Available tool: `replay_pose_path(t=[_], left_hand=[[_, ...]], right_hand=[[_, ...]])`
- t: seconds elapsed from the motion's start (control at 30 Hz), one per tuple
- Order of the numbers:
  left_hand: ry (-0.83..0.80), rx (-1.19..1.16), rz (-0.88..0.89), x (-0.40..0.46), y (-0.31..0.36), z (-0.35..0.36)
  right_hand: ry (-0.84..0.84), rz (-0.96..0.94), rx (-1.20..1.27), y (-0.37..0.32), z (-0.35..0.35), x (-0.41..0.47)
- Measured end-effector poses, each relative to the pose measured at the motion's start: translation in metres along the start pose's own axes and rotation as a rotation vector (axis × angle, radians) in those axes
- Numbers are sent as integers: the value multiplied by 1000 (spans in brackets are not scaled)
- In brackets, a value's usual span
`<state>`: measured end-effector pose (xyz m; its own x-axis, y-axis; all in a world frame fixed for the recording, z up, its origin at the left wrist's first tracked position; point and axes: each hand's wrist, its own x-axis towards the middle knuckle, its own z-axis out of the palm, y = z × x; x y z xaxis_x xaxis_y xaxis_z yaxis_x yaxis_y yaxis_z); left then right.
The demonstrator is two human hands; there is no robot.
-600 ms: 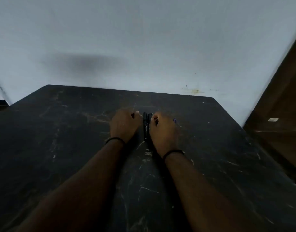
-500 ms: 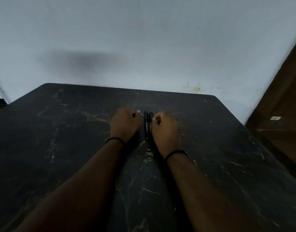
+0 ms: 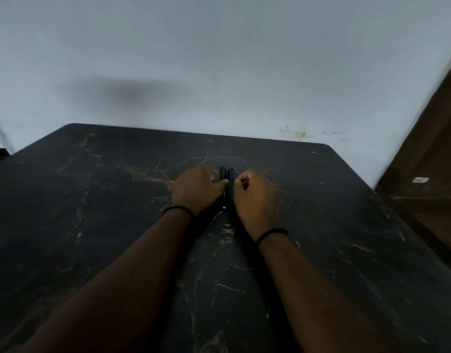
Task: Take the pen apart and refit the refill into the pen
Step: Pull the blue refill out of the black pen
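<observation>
Two black pens point(image 3: 227, 178) lie side by side on the dark marble table point(image 3: 104, 200), pointing away from me. My left hand point(image 3: 195, 191) sits just left of them with curled fingers, its thumb laid over the left pen. Just right of the pens, my right hand point(image 3: 256, 200) is curled into a fist, with thumb and forefinger pressed together beside the right pen. A small blue tip point(image 3: 269, 177) shows past the far side of that hand; I cannot tell whether the hand holds it. The undersides of both hands are hidden.
A pale wall point(image 3: 219, 72) rises directly behind the table's far edge. A brown wooden door or cabinet point(image 3: 428, 174) stands at the right, close to the table's right corner. A black band circles each wrist.
My left thumb has slid right onto the left pen. The right hand has stayed beside the pens, and the view has shifted slightly.
</observation>
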<state>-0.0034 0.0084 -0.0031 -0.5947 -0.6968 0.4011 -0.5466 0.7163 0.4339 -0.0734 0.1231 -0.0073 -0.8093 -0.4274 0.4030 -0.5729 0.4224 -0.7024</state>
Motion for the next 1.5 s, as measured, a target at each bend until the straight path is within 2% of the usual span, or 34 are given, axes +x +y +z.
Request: replay_pose_path(t=[0.27, 0.47, 0.63, 0.7, 0.77, 0.83, 0.93, 1.07, 1.2, 1.27, 1.4, 1.5], left_hand=[[-80, -18, -25, -1, 1, -9], [-165, 125, -18, 2, -5, -23], [-184, -11, -96, -4, -11, -28], [-156, -109, -132, -6, -11, -29], [-92, -315, -170, -7, -9, -29], [-33, -555, -211, -8, -3, -29], [-48, -806, -206, -12, 6, -30], [-119, -936, -155, -15, 10, -30], [-104, -1099, -212, -9, -1, -31], [-149, -1217, -187, -7, -9, -33], [-363, -1390, -101, -8, -15, -35], [-474, -1532, -23, -8, -13, -37]], right_hand=[[-6, -39, 5, 5, -4, -3], [-28, -72, 20, 4, -12, -6], [-35, -134, 41, 2, -12, -11], [-29, -152, 84, 1, -9, -13], [-46, -147, 164, -2, -9, -16], [-111, -119, 283, -5, -8, -17], [-229, -41, 460, -11, -8, -20], [-315, 31, 606, -14, -14, -20], [-428, 119, 778, -15, -18, -20], [-497, 137, 776, -16, -20, -21], [-602, 120, 756, -15, -20, -21], [-674, 183, 874, -14, -24, -16]])
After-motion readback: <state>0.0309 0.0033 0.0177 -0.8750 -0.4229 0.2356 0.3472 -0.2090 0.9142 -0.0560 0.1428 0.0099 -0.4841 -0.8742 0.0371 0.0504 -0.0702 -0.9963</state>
